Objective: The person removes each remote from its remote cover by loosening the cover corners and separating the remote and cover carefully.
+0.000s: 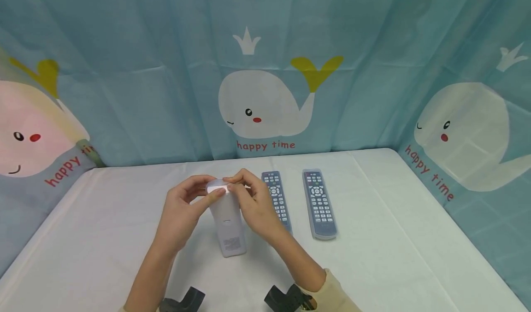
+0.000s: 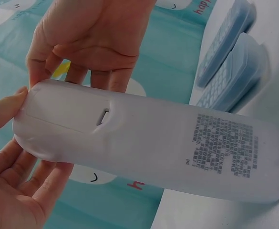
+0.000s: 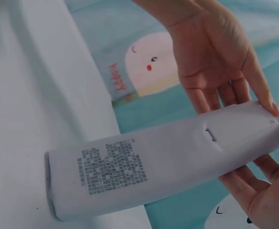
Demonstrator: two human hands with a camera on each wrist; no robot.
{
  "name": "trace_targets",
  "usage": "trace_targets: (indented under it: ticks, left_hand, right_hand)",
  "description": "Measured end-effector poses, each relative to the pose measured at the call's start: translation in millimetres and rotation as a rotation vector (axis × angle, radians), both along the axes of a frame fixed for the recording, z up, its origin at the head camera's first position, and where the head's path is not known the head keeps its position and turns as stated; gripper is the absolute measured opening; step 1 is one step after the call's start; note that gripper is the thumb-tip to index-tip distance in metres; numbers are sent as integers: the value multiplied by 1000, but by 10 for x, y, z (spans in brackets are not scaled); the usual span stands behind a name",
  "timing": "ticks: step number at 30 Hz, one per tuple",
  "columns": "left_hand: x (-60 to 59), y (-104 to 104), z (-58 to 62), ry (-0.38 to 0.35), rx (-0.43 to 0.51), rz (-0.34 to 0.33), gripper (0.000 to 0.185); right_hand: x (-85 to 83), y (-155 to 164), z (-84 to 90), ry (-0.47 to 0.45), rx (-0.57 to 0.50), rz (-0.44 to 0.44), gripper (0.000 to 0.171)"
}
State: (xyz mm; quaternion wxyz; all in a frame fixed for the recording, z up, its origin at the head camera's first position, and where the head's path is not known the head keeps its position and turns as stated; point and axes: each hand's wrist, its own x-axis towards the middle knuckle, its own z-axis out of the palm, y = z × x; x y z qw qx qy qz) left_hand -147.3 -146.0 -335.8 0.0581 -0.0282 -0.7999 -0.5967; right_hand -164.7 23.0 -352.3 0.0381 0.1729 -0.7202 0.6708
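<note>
White remote (image 1: 227,220) stands tilted, back side up, lower end on table (image 1: 103,220). Left hand (image 1: 182,213) and right hand (image 1: 253,203) both pinch its upper end. Two sleeved remotes (image 1: 319,203) lie at 3 o'clock.

held remote (image 1: 227,224) left | two remotes (image 1: 277,200) (image 1: 318,203) side by side right | all on table (image 1: 103,229)
</note>
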Motion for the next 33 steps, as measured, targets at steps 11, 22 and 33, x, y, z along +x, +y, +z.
trace_targets:
  ticks: [11, 22, 33]
  left_hand:
    - [25, 24, 30, 7, -33, 5, 36]
    - [39, 26, 42, 7, -25, -5, 37]
    - [48, 22, 34, 26, -16, -13, 36]
  right_hand:
    - [-43, 27, -24, -59, -31, 28, 22]
    - [-66, 23, 2, -168, -98, 25, 23]
    - [-69, 19, -29, -207, -86, 10, 24]
